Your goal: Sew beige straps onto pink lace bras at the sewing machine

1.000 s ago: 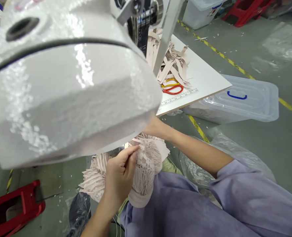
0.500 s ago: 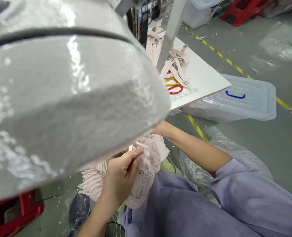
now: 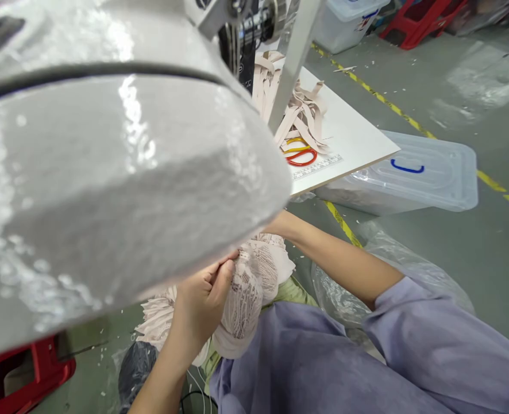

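Left hand (image 3: 203,293) is pinching lace (image 3: 243,293); machine (image 3: 159,201) is hiding most of right hand (image 3: 276,223), grip untellable. Risk: uneven pulling could be puckering lace.

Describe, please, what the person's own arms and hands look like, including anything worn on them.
The left hand is ungloved, and its slim forearm is bare to the picture's edge. The right forearm is also bare, below a loose, plain lavender fabric sleeve ending around the elbow. The right hand is hidden behind the glossy pale-grey machine housing.
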